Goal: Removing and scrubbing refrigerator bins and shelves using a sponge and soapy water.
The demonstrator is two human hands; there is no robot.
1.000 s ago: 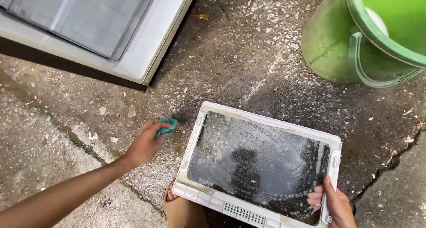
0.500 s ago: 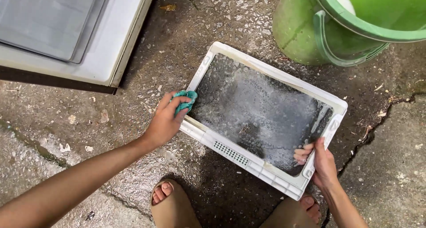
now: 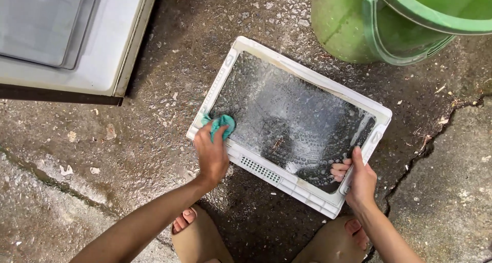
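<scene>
We have the tray (image 3: 233, 50) lying on the wet ground (image 3: 128, 135), its white frame turned at a slant, one corner toward the green bucket (image 3: 348, 27) at the far right. A second ago our left hand (image 3: 211, 153) was out on the ground to the left of the tray, cloth (image 3: 223, 123) in its grip; half a second ago it had reached the tray's left edge. Now it sits at the near left corner, fingers curled around the teal cloth and pressing it onto the dark panel (image 3: 287, 114) just inside the frame. So the cloth has come from the ground onto the tray, and we judge that wiping of the panel is starting at that corner.

The panel is covered in soapy water and small bubbles, with a small bit of debris near its middle. The rest of the surface looks not yet wiped.

Our right hand (image 3: 359, 178) has kept its place throughout: it clamps the near right edge of the frame, thumb on the outside, fingers folded over the rim onto the wet panel. It steadies the tray while the view shifts.

The white appliance (image 3: 102, 63) stands at the far left, well apart from the tray. Our sandalled feet (image 3: 197, 232) are near the tray's near edge.
</scene>
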